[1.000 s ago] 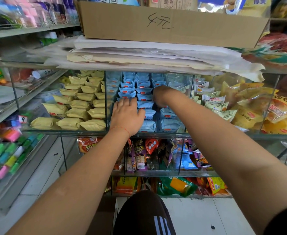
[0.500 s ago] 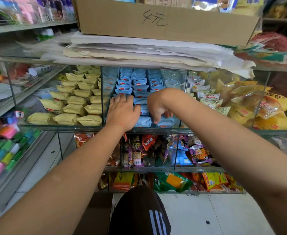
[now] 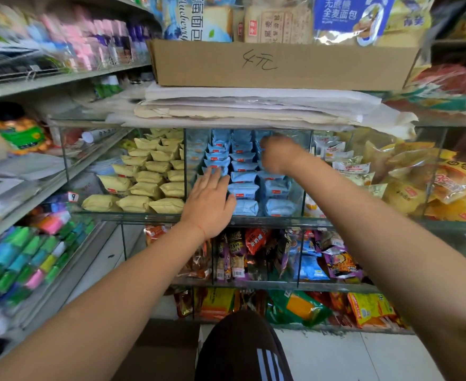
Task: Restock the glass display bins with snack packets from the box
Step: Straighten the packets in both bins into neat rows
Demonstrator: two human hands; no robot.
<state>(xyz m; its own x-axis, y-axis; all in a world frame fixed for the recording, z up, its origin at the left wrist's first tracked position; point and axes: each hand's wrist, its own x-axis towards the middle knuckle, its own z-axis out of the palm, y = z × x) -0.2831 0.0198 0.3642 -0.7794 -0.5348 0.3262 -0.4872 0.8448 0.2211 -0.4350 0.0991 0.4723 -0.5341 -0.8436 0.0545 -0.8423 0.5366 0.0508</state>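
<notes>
Where the glass display bins run across the shelf, we see three compartments side by side — yellow packets left, blue snack packets in the middle, white and orange bags right. The cardboard box above holds bread bags and bears handwritten "4元". The blue packets lie in rows, long axes across the bin. Our left hand rests flat on the front-left blue packets, fingers straight and together; our right hand reaches deeper — blurred, so we cannot tell its fingers.
</notes>
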